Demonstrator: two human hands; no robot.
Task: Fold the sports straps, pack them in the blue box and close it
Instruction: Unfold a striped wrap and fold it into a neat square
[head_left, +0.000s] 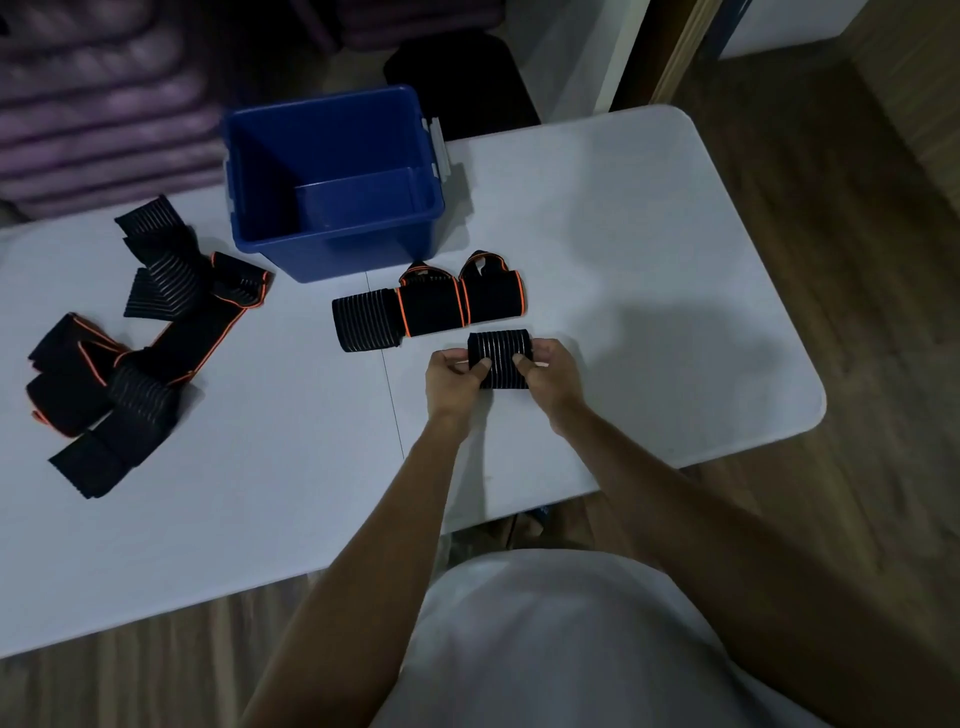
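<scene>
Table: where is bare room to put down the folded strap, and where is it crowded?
Bare patches on the table: right of the blue box and folded straps, toward the rounded edge; also near the front edge. Crowded: the unfolded pile at left.

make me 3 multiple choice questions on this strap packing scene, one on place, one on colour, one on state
1. Where does the heap of unfolded straps lie?
A. inside the box
B. on the table, left of the box
C. on the floor

2. What colour is the trim on the folded straps?
A. orange
B. green
C. white

3. What is in the box?
A. folded straps
B. a lid
C. nothing that shows

Answers:
1. B, the heap sprawls on the table left of the blue box.
2. A, orange edging lines the folded ones in front of the box.
3. C, only its bare blue floor shows, while the left hand and right hand hold a rolled strap over the table.
</scene>
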